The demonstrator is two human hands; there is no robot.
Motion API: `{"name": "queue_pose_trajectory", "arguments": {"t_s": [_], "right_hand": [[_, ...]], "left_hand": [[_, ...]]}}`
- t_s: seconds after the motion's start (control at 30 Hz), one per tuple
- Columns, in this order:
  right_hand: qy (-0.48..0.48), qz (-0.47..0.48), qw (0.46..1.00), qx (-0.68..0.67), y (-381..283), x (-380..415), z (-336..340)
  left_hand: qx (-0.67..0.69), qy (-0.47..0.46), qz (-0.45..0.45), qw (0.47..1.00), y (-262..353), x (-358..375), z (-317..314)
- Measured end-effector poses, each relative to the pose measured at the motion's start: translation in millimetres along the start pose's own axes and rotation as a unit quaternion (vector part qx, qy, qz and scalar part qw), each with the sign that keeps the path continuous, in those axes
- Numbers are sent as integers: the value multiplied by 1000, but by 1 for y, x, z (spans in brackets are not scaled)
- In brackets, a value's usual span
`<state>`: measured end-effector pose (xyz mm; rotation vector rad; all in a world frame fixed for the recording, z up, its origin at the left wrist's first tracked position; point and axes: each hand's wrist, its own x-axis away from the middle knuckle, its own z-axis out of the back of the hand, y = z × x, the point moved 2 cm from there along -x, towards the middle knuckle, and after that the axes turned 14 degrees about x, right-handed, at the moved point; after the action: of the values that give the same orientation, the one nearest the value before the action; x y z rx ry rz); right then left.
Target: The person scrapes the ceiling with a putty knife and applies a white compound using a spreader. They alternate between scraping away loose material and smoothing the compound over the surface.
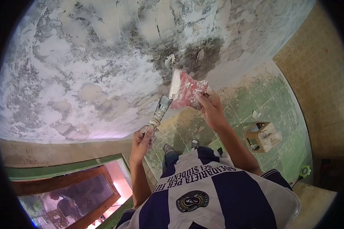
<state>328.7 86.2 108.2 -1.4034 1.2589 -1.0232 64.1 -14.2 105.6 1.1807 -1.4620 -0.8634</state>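
My left hand (144, 138) is wrapped round the handle of a putty knife (161, 110), whose blade points up toward the patchy wall (114, 76). White paste (176, 82) lies along the blade. In my right hand (211, 108) is a red plastic spreader (187, 91), smeared with white paste and pinched at its right side. The blade and the spreader meet or overlap at the spreader's left edge. Just beyond them the wall has a dark damp-looking patch (206, 57) with small blobs of white paste.
A plastic crate (262, 137) stands on the green tiled floor (283, 114) at the right. A wood-framed window or mirror (111, 183) is at the lower left. A bright green round object (305, 171) lies at the lower right.
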Motion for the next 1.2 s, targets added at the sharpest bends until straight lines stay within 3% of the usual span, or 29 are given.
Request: {"name": "queue_pose_trajectory", "arguments": {"t_s": [0.1, 0.17, 0.33, 0.4, 0.43, 0.5, 0.53, 0.6, 0.63, 0.7, 0.73, 0.8, 0.9, 1.03, 1.1, 1.2], "right_hand": [[-25, -18, 999, 30, -9, 9, 0], [-94, -22, 988, 118, -10, 13, 5], [-170, -12, 977, 127, 5, 19, 15], [-200, 48, 946, 251, 19, 19, 21], [-201, 52, 946, 251, 18, 18, 22], [-86, -60, 985, 134, 14, 16, 29], [-86, -59, 985, 134, 17, 14, 33], [-39, -81, 995, -39, 23, 12, 44], [-38, -82, 995, -39, 24, 14, 45], [-19, -137, 981, -139, 22, 19, 42], [-18, -136, 981, -140, 18, 22, 40], [-40, -170, 967, -185, 11, 29, 34], [-65, -181, 960, -202, 3, 32, 31], [-70, -183, 963, -187, 6, 32, 42], [-81, -211, 957, -183, 10, 32, 48], [-74, -152, 957, -236, -8, 29, 52]], "left_hand": [[11, 10, 6, 1000, 2, 2, -13], [23, 16, 8, 1000, 1, -1, -17], [30, 28, -11, 999, -2, -16, -29], [10, 41, -40, 998, -4, -25, -31], [9, 41, -44, 998, -3, -27, -34], [39, 43, -55, 997, -2, -29, -41], [38, 43, -56, 997, -2, -30, -42], [60, 33, -61, 996, -3, -31, -46], [60, 32, -59, 996, -6, -32, -47], [22, 15, -116, 993, -11, -35, -46], [21, 14, -117, 993, -17, -38, -45], [-136, 40, -226, 964, -20, -42, -44], [-246, 31, -276, 929, -18, -45, -46], [-289, 41, -332, 897, -29, -60, -20], [-353, 62, -371, 857, -29, -59, -8], [-353, 82, -366, 857, -51, -58, 16]]}}
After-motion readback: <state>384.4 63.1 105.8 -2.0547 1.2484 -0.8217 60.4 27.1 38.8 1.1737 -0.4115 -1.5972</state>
